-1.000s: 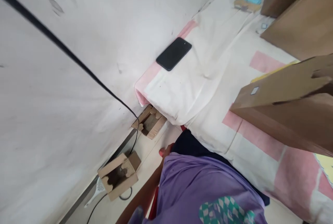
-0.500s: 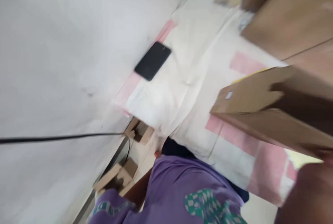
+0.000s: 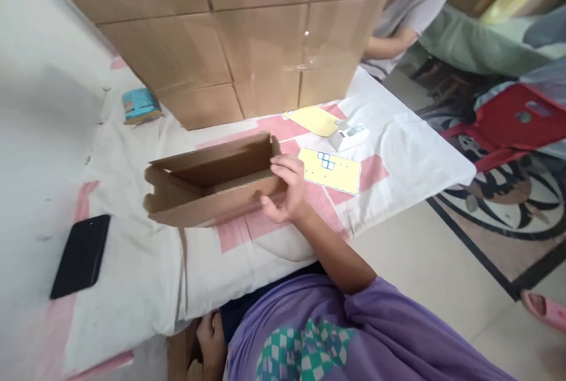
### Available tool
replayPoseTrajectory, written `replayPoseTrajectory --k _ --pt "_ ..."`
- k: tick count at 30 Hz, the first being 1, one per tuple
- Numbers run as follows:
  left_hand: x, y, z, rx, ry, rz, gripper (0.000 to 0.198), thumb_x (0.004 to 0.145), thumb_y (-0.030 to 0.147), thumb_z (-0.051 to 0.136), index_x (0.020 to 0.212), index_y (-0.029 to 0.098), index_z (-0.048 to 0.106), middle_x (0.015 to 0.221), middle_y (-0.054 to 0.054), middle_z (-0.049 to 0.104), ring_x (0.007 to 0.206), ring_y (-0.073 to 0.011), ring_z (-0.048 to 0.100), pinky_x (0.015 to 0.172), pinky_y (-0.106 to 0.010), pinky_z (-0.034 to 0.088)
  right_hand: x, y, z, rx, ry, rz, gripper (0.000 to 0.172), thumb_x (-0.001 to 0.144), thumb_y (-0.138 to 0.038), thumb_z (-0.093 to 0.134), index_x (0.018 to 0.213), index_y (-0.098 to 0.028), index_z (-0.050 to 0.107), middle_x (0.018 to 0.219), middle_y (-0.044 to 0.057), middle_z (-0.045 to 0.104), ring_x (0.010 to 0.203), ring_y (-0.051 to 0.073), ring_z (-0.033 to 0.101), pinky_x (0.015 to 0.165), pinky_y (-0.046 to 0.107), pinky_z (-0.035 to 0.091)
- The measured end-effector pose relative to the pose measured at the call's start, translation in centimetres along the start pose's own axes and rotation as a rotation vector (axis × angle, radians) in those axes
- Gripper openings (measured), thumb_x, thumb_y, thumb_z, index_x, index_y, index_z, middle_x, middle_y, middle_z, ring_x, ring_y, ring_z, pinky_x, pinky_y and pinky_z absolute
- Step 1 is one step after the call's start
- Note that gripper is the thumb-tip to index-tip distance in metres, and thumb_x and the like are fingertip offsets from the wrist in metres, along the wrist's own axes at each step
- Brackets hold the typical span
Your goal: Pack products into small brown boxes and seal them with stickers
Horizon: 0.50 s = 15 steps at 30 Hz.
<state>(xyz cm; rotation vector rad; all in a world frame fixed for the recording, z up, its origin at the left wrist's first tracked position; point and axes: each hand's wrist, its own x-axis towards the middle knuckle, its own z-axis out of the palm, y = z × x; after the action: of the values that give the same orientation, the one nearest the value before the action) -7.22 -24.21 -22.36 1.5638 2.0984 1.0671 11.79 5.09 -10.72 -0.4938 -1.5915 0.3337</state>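
A long open-topped cardboard box [image 3: 212,207] lies on the cloth-covered surface [image 3: 212,286], its hollow facing up. My right hand [image 3: 287,189] grips its right end, fingers over the end and thumb against the near side. Down beside my lap, below the cloth's front edge, my left hand [image 3: 211,337] is curled against another piece of brown cardboard [image 3: 177,348], apparently a box. Much of that cardboard is cut off or hidden. A yellow card with blue printed squares [image 3: 331,171] lies just right of my right hand.
Stacked large cartons [image 3: 269,56] stand behind the box. A black phone [image 3: 82,257] lies left, near the wall, and a blue packet [image 3: 140,105] farther back. A white device [image 3: 349,135] sits beside a yellow sheet [image 3: 313,120]. Another person's arm [image 3: 391,45] and a red chair [image 3: 522,115] are at right.
The view has swung round and levelled, bringing the carton stack, yellow card and red chair into sight. My left hand now shows at the lower cardboard; my right hand stays on the long box.
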Motion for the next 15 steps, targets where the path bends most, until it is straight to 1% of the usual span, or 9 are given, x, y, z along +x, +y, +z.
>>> replayPoseTrajectory --k 2,3,7,9,11,12,13,14,15 --pt "-0.5 0.2 -0.6 0.01 -0.003 0.129 0.027 0.099 0.03 0.049 0.079 0.018 0.063 0.066 0.002 0.062 0.055 -0.013 0.06 0.052 -0.026 0.052 0.4 0.1 0.5 0.022 -0.012 0.009 0.059 0.076 -0.045 0.063 0.129 -0.028 0.046 0.123 0.012 0.055 0.117 0.035 0.055 0.1 0.062 0.046" --pt "-0.4 0.5 -1.0 0.013 -0.021 0.194 0.027 0.097 0.025 0.049 0.073 0.02 0.061 0.061 0.002 0.061 0.052 -0.0142 0.061 0.051 -0.027 0.052 0.6 -0.1 0.7 0.03 -0.019 0.018 0.06 0.077 -0.045 0.061 0.131 -0.026 0.044 0.123 0.013 0.055 0.118 0.034 0.054 0.1 0.061 0.046" --pt "2.7 3.3 -3.4 0.029 -0.093 0.45 0.014 0.083 0.01 0.059 0.081 0.023 0.065 0.073 -0.001 0.07 0.067 -0.0177 0.069 0.063 -0.03 0.057 0.7 -0.8 1.0 0.061 -0.081 0.04 0.059 0.08 -0.042 0.057 0.133 -0.021 0.041 0.127 0.016 0.052 0.124 0.033 0.05 0.104 0.058 0.044" --pt "5.6 5.5 -5.1 0.105 0.01 0.651 0.02 0.078 0.005 0.062 0.087 0.022 0.064 0.078 -0.003 0.07 0.072 -0.0185 0.069 0.068 -0.032 0.057 0.3 -0.8 0.9 0.044 -0.125 0.06 0.057 0.081 -0.041 0.059 0.132 -0.021 0.043 0.131 0.016 0.05 0.128 0.034 0.047 0.105 0.059 0.042" --pt "9.0 8.0 -7.0 0.246 0.234 0.796 0.025 0.074 0.007 0.07 0.092 0.022 0.062 0.083 -0.004 0.071 0.079 -0.0214 0.07 0.076 -0.038 0.057 -0.1 -0.7 0.7 0.004 -0.164 0.084 0.055 0.081 -0.04 0.061 0.13 -0.021 0.047 0.135 0.017 0.047 0.131 0.035 0.045 0.107 0.06 0.041" --pt "10.7 9.4 -7.9 0.335 0.337 0.813 0.033 0.071 0.011 0.075 0.1 0.021 0.062 0.091 -0.007 0.071 0.087 -0.0246 0.07 0.084 -0.043 0.056 -0.1 -0.6 0.7 -0.02 -0.182 0.089 0.054 0.081 -0.04 0.062 0.13 -0.021 0.048 0.136 0.017 0.046 0.132 0.035 0.044 0.107 0.06 0.041" --pt "12.3 10.8 -8.7 0.438 0.374 0.783 0.049 0.069 0.019 0.082 0.113 0.02 0.062 0.108 -0.013 0.071 0.103 -0.0306 0.069 0.094 -0.05 0.054 -0.2 -0.4 0.6 -0.045 -0.203 0.088 0.054 0.081 -0.04 0.063 0.13 -0.021 0.05 0.137 0.017 0.045 0.134 0.036 0.043 0.108 0.061 0.04" --pt "13.9 12.1 -9.4 0.519 0.409 0.753 0.068 0.066 0.027 0.087 0.126 0.017 0.057 0.129 -0.02 0.064 0.121 -0.0381 0.061 0.103 -0.057 0.048 -0.2 -0.3 0.6 -0.072 -0.226 0.08 0.053 0.081 -0.04 0.064 0.13 -0.022 0.051 0.138 0.017 0.045 0.135 0.036 0.042 0.109 0.061 0.04" --pt "15.4 13.2 -9.8 0.595 0.381 0.734 0.083 0.066 0.034 0.088 0.137 0.016 0.051 0.143 -0.023 0.055 0.133 -0.0423 0.052 0.108 -0.061 0.043 -0.3 -0.2 0.5 -0.097 -0.253 0.065 0.053 0.082 -0.04 0.064 0.13 -0.022 0.053 0.139 0.016 0.045 0.135 0.036 0.041 0.11 0.061 0.039"
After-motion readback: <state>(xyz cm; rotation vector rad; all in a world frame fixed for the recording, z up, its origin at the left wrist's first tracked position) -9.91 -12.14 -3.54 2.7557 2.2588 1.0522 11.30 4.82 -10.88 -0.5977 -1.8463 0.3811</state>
